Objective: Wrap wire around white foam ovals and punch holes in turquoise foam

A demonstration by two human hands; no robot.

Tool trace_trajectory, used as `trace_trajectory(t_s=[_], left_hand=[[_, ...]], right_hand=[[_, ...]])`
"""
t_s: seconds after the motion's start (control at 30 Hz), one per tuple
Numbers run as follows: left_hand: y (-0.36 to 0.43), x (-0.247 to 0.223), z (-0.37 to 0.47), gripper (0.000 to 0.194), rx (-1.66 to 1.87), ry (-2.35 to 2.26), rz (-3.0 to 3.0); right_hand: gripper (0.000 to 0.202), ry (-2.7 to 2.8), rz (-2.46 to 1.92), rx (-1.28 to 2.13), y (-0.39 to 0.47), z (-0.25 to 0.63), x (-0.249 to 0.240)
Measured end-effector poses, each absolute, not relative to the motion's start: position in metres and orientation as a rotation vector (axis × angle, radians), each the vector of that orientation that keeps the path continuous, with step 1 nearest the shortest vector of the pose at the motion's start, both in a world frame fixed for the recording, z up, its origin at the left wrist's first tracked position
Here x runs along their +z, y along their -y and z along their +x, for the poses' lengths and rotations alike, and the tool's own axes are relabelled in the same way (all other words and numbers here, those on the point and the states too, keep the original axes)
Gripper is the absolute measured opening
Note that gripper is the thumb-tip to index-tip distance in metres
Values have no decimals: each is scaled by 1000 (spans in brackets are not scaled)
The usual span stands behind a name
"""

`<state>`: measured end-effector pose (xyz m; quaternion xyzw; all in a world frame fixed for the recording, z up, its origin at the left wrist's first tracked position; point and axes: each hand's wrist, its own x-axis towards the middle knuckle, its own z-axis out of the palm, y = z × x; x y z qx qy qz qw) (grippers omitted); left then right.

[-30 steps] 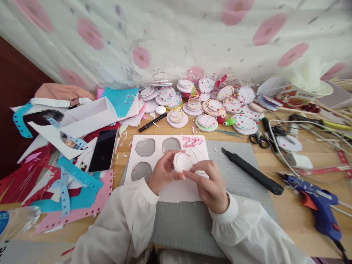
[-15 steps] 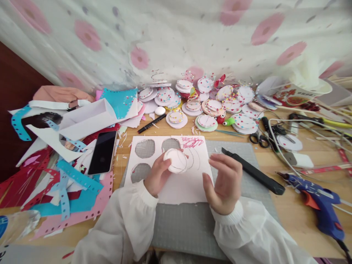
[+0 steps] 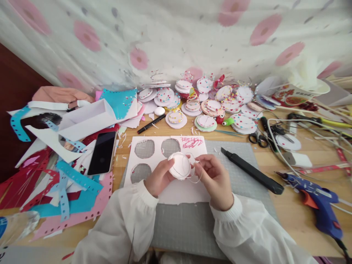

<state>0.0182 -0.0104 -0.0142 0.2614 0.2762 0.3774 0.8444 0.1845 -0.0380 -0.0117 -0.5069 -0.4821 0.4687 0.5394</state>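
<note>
My left hand (image 3: pixel 158 176) is closed on a small white disc (image 3: pixel 179 166) with a curved pencil line across it, the thumb resting on its face. A thin pale curved strip (image 3: pixel 198 179) loops out at the disc's right edge. Close beside the disc, my right hand (image 3: pixel 217 179) pinches that strip between thumb and fingers. Whether the strip still joins the disc I cannot tell. Beneath both hands lies a white sheet (image 3: pixel 178 194) with several round holes and red scribbles. It rests on a grey cutting mat (image 3: pixel 187 229).
To the right are a black utility knife (image 3: pixel 253 171), black-handled scissors (image 3: pixel 258 139) and a blue glue gun (image 3: pixel 319 198). Bead-trimmed discs (image 3: pixel 214 106) stand in a row at the back, near a black marker (image 3: pixel 151 124). A phone (image 3: pixel 102 152) and paper scraps (image 3: pixel 68 176) lie left.
My right hand has moved left to the disc, its spread fingers closing on the thin strip. The disc has shifted slightly right and down in my left hand.
</note>
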Motion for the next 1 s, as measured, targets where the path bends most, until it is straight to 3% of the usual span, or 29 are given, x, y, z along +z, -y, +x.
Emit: trace_trajectory(t_s=[0.3, 0.57, 1.0], left_hand=[[9, -19, 16, 59, 744, -548, 752], [11, -18, 17, 58, 742, -644, 904], [11, -14, 15, 55, 696, -620, 1044]], right_hand=[[16, 1284, -1261, 924, 36, 185, -12], [11, 1373, -1308, 661, 41, 186, -12], [23, 1514, -1248, 473, 45, 186, -16]])
